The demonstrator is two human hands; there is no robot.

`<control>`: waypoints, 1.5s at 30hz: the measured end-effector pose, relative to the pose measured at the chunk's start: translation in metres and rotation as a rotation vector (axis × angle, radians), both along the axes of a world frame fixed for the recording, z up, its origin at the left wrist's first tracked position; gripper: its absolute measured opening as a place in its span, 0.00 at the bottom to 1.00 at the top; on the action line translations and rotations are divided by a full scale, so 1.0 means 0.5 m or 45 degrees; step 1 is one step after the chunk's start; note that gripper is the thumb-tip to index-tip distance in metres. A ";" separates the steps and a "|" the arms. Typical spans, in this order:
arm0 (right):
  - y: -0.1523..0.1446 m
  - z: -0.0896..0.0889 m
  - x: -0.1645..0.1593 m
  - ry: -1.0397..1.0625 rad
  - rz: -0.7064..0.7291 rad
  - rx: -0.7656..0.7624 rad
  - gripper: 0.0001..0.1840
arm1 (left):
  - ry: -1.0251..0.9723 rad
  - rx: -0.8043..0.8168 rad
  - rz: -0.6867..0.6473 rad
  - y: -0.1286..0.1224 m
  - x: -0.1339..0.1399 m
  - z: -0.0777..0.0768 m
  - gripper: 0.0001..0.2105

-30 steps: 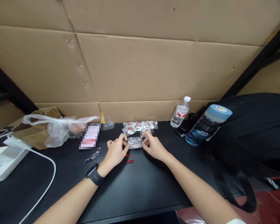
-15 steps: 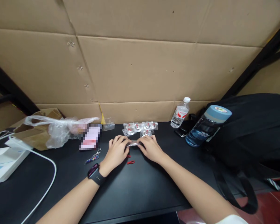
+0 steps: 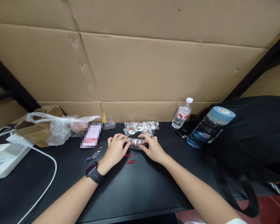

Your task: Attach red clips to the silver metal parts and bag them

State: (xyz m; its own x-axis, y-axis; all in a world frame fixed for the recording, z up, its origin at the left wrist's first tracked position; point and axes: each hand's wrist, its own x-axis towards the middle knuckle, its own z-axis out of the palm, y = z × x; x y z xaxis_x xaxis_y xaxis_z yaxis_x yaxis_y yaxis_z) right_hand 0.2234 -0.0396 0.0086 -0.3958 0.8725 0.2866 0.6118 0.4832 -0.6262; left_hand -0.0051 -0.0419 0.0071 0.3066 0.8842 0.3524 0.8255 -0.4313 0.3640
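Note:
A clear plastic packet [image 3: 137, 143] with a round silver piece and a red strip inside lies between my hands. My left hand [image 3: 117, 149], wearing a black watch [image 3: 93, 171], pinches its left end. At the packet's right end, the thumb and fingers of my right hand [image 3: 154, 150] are curled around the edge. Just beyond are several similar packets [image 3: 140, 126], grouped on the black table [image 3: 133, 193]. Two small red loops [image 3: 131, 161] lie on the tabletop near my left thumb.
A keychain [image 3: 93, 156] and a blurred phone-like item [image 3: 92, 135] lie left, near a plastic bag [image 3: 58, 133] and a white cable [image 3: 53, 168]. To the right stand a water bottle [image 3: 182, 113], a blue-lidded bottle [image 3: 207, 127] and a black backpack [image 3: 254, 133]. Cardboard [image 3: 140, 71] walls the back.
The packet, earlier seen nearly edge-on, now shows its face with the round piece and red strip. My right hand's fingers have lifted and spread slightly. The view has shifted a little.

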 end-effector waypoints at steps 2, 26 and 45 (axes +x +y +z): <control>0.012 -0.003 -0.007 -0.034 -0.077 0.042 0.19 | 0.031 0.007 0.024 0.003 -0.012 0.010 0.10; 0.020 0.066 0.114 -0.382 0.026 0.106 0.21 | -0.053 -0.153 -0.343 -0.001 -0.027 0.027 0.09; -0.045 0.037 -0.022 0.608 0.152 0.168 0.18 | -1.356 -0.824 -0.367 -0.028 0.040 0.025 0.15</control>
